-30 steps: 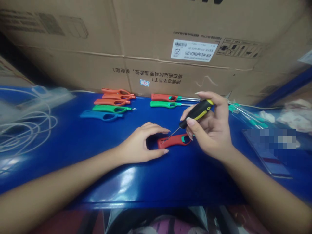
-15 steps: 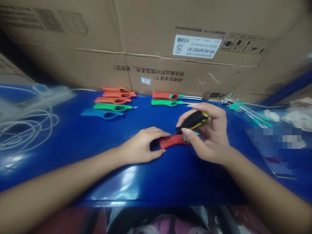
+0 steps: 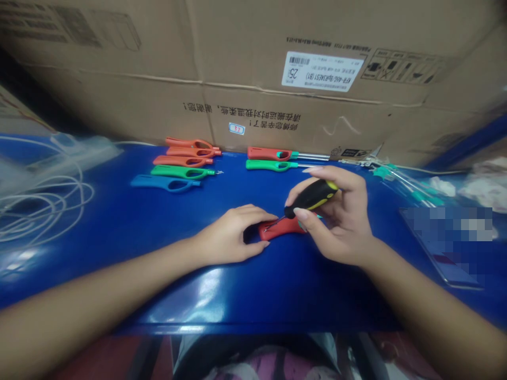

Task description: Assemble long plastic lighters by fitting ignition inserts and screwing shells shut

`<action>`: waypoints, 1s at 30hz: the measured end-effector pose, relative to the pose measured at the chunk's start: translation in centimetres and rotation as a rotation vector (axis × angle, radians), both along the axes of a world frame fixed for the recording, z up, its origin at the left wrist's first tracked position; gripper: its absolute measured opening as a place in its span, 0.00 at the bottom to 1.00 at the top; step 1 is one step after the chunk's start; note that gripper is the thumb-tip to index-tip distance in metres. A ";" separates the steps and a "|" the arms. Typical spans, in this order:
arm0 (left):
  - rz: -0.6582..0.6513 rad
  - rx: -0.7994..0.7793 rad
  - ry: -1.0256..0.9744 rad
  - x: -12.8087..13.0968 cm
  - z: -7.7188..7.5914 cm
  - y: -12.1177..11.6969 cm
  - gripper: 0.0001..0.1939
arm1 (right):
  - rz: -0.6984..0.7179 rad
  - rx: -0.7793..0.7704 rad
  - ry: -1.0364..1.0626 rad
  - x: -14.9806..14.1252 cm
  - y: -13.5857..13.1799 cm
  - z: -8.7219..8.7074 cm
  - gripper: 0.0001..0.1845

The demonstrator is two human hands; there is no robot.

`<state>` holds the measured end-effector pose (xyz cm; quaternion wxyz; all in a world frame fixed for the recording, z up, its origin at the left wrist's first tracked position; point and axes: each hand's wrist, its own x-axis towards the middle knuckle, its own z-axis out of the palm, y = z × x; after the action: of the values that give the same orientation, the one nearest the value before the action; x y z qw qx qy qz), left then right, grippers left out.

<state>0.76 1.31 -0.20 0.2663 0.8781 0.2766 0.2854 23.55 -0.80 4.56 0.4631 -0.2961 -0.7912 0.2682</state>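
Note:
In the head view, a red long-nosed lighter (image 3: pixel 283 227) lies on the blue table. My left hand (image 3: pixel 233 235) holds its left end between thumb and forefinger. A small screwdriver (image 3: pixel 312 199) with a black and yellow handle is gripped in my right hand (image 3: pixel 343 219). Its thin shaft slants down to the left, and the tip is at the slot near the lighter's end; whether it is inside the slot I cannot tell. My right hand partly hides the lighter's right end, where a bit of teal trigger shows.
Orange, green and blue lighter bodies (image 3: pixel 182 171) lie at back left. Red (image 3: pixel 265 153) and green (image 3: pixel 269 165) lighters with metal tubes lie before a cardboard box (image 3: pixel 245 53). White cable (image 3: pixel 47 211) coils left; teal-ended tubes (image 3: pixel 407 182) and a phone (image 3: pixel 447 264) are right.
My right hand has lowered the screwdriver and moved slightly left, bringing the handle nearer the red lighter. My left hand keeps its hold. The view has shifted a little.

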 end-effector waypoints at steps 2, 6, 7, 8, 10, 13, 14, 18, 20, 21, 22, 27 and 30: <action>0.002 0.000 0.000 0.0 -0.1 0.0 0.22 | -0.028 -0.012 -0.025 0.0 0.0 0.0 0.27; -0.005 -0.007 0.001 0.0 -0.2 0.1 0.22 | 0.008 0.101 -0.004 0.0 0.4 -0.3 0.28; -0.007 -0.008 0.004 0.0 -0.2 0.1 0.22 | 0.031 0.132 0.016 -0.1 0.6 -0.4 0.29; -0.009 -0.006 0.004 0.0 -0.2 0.1 0.22 | 0.054 0.151 0.036 -0.1 0.7 -0.5 0.30; -0.010 -0.002 0.004 0.0 -0.2 0.1 0.22 | 0.089 0.149 0.066 -0.2 0.9 -0.6 0.31; -0.011 0.000 0.008 0.0 -0.2 0.1 0.22 | 0.118 0.142 0.092 -0.2 0.9 -0.6 0.33; -0.011 0.001 0.009 0.0 -0.2 0.1 0.22 | 0.118 0.139 0.094 -0.2 0.9 -0.6 0.33; -0.012 0.006 0.010 0.0 -0.1 0.0 0.22 | 0.088 0.126 0.077 -0.3 0.8 -0.6 0.33; -0.017 0.010 0.007 0.1 -0.1 0.0 0.22 | 0.069 0.120 0.058 -0.2 0.9 -0.5 0.32; -0.020 0.012 0.004 0.1 -0.1 0.0 0.22 | 0.061 0.117 0.049 -0.2 0.9 -0.5 0.32; -0.022 0.016 0.000 0.1 -0.1 0.0 0.22 | 0.053 0.117 0.041 -0.2 0.9 -0.5 0.31; -0.022 0.023 -0.004 0.1 -0.1 0.1 0.23 | 0.023 0.128 0.033 -0.1 0.9 -0.5 0.30; -0.019 0.019 0.002 0.0 -0.1 0.1 0.23 | 0.021 0.121 0.030 -0.1 0.8 -0.5 0.30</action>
<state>0.80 1.38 -0.33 0.2604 0.8835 0.2657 0.2847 23.47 0.02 4.08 0.4892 -0.2551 -0.8019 0.2293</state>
